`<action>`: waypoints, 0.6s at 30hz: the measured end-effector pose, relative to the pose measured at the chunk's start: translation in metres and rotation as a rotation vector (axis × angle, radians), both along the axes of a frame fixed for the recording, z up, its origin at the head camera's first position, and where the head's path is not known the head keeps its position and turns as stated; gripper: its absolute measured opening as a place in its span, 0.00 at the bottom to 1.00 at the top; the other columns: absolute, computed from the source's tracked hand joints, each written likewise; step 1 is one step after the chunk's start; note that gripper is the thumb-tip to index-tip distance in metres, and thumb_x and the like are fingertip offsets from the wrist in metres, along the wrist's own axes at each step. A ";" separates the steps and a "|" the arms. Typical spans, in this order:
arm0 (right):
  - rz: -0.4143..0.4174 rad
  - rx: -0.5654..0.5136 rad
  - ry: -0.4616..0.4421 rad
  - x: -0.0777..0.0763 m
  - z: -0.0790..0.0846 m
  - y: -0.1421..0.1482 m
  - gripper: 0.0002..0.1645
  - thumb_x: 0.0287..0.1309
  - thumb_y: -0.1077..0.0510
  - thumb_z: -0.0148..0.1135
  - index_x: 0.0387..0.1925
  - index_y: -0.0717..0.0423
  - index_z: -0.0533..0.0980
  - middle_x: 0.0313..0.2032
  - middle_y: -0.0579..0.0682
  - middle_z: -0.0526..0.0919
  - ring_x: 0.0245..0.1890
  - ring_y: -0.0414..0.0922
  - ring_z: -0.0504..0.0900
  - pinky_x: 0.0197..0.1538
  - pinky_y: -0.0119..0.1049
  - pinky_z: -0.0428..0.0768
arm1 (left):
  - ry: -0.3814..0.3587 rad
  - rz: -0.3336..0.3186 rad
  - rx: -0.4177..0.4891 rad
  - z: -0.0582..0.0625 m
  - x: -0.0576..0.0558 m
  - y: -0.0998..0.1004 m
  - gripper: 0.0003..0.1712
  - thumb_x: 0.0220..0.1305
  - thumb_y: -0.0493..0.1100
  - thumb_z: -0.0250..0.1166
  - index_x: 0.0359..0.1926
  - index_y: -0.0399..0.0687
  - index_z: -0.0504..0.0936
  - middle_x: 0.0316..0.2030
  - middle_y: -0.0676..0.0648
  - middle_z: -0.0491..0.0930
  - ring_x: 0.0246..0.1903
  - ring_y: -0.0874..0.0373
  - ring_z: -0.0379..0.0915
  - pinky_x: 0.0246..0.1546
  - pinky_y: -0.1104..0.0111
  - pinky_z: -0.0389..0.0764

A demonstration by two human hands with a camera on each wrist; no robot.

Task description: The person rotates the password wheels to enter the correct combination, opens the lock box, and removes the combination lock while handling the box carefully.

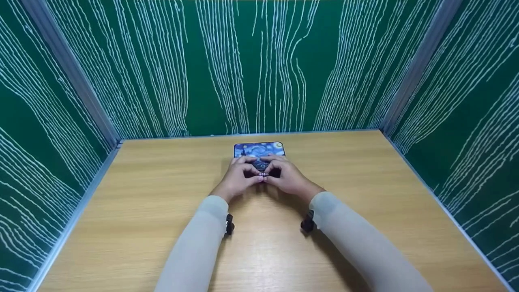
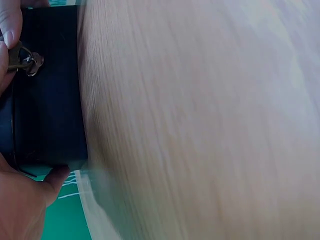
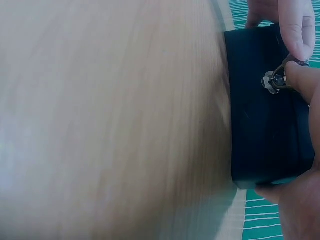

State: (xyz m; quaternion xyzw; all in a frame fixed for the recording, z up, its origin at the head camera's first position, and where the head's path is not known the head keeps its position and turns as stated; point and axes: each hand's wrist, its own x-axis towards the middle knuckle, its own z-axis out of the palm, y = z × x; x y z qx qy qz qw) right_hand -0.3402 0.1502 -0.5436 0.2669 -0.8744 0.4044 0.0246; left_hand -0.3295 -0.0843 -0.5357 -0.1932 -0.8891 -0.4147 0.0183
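Observation:
A dark box [image 3: 260, 130] with a blue painted swirling night-sky lid [image 1: 259, 149] sits at the far side of the table. A metal clasp [image 3: 270, 82] is fixed to its front face, and a small padlock [image 2: 16, 61] with a brass-like body hangs through it. My left hand [image 1: 239, 178] pinches the padlock between thumb and forefinger, its other fingers along the box's left side. From the other side my right hand [image 1: 290, 178] also pinches the padlock, its remaining fingers against the box's right side. The fingertips partly hide the lock's body.
The wooden table [image 1: 259, 251] reaches from my forearms to a green back wall [image 1: 211, 81] with white wavy lines. Similar side panels [image 1: 478, 162] rise at left and right. Dark wrist devices [image 1: 308, 225] sit at both sleeves.

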 end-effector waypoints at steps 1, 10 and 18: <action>0.000 0.002 0.000 0.000 0.000 0.000 0.04 0.74 0.59 0.76 0.42 0.50 0.85 0.81 0.49 0.78 0.87 0.58 0.67 0.91 0.63 0.59 | -0.004 0.002 -0.001 0.000 0.000 0.000 0.08 0.72 0.48 0.81 0.45 0.49 0.96 0.79 0.48 0.77 0.82 0.44 0.61 0.89 0.49 0.60; -0.012 0.009 -0.024 0.000 0.001 -0.001 0.04 0.74 0.57 0.76 0.43 0.47 0.86 0.81 0.47 0.78 0.87 0.58 0.66 0.91 0.62 0.58 | -0.031 0.019 0.003 -0.002 -0.002 -0.001 0.07 0.72 0.49 0.82 0.44 0.53 0.96 0.79 0.50 0.76 0.83 0.45 0.61 0.89 0.50 0.60; -0.007 0.001 0.000 0.001 -0.001 0.000 0.04 0.73 0.59 0.77 0.43 0.50 0.86 0.81 0.49 0.78 0.87 0.58 0.67 0.91 0.61 0.59 | -0.011 0.000 -0.003 0.001 0.001 -0.001 0.07 0.70 0.48 0.83 0.43 0.52 0.96 0.79 0.50 0.77 0.83 0.45 0.60 0.89 0.49 0.61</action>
